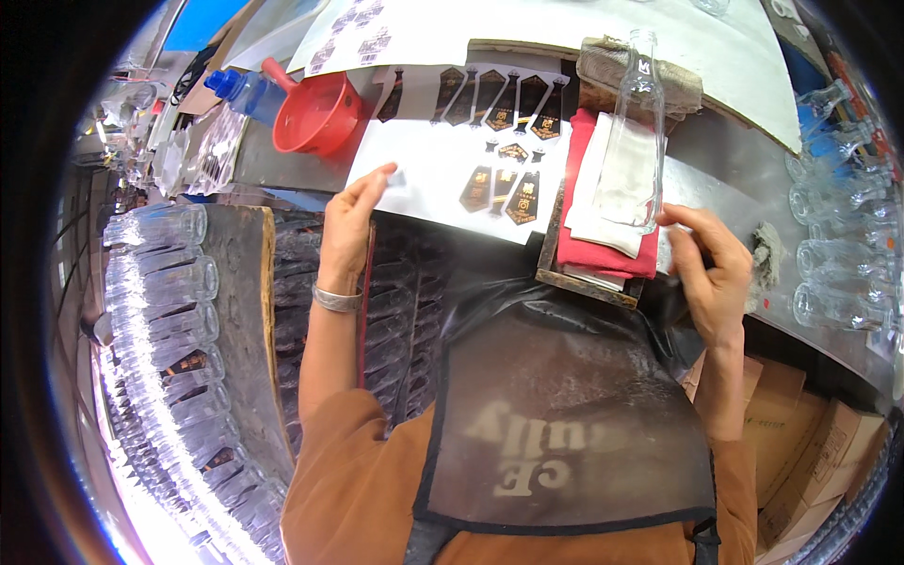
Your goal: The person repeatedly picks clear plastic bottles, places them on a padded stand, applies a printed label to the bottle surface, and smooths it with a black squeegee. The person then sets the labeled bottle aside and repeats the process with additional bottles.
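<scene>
A clear glass bottle (pixel 633 141) lies with its neck on a rolled beige towel (pixel 603 75) and its body over a folded white cloth (pixel 586 212). Beneath that is a red cloth (pixel 576 247) on a small wooden stand (pixel 584 290). My right hand (pixel 716 268) is beside the bottle's base, an index fingertip at its edge, thumb and fingers apart. My left hand (pixel 353 221) pinches a small pale scrap (pixel 397 180) above the near left edge of a white sheet (pixel 414 169). Several black-and-gold decals (pixel 506 99) lie on this sheet.
A red plastic dipper (pixel 320 113) and a blue-capped bottle (pixel 247 92) stand at the far left. Clear glass bottles (pixel 165 282) line the left side, and more glassware (pixel 838 254) stands at the right. Cardboard boxes (pixel 810 452) are at the lower right.
</scene>
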### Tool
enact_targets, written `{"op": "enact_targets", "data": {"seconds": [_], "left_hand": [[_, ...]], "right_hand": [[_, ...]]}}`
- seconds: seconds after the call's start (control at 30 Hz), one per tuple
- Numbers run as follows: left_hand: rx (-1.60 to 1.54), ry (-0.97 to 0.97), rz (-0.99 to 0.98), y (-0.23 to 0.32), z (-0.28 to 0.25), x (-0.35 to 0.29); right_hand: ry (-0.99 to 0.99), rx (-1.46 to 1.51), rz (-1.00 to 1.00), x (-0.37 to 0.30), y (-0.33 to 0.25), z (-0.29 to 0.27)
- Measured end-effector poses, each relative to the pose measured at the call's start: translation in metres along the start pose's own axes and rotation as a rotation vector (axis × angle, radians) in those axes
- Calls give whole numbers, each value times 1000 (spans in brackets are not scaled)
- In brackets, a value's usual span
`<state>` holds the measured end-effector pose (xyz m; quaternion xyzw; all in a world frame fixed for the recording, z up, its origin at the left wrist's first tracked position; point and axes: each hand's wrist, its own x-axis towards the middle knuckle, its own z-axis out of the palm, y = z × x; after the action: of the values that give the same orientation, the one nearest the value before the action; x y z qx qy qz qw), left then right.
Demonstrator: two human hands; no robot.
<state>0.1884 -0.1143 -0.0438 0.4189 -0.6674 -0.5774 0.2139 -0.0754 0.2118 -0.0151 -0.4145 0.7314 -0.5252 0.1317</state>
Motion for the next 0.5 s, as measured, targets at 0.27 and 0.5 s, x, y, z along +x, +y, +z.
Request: {"op": "enact_targets", "data": {"seconds": [0.27,0.5], "left_hand": [[-581,-318,96,94,111,-17],[-296,-561,287,117,139,-46]], "right_hand": [[102,-487,-472,87,-63,60],[163,-521,-473,68,-53,29]]}}
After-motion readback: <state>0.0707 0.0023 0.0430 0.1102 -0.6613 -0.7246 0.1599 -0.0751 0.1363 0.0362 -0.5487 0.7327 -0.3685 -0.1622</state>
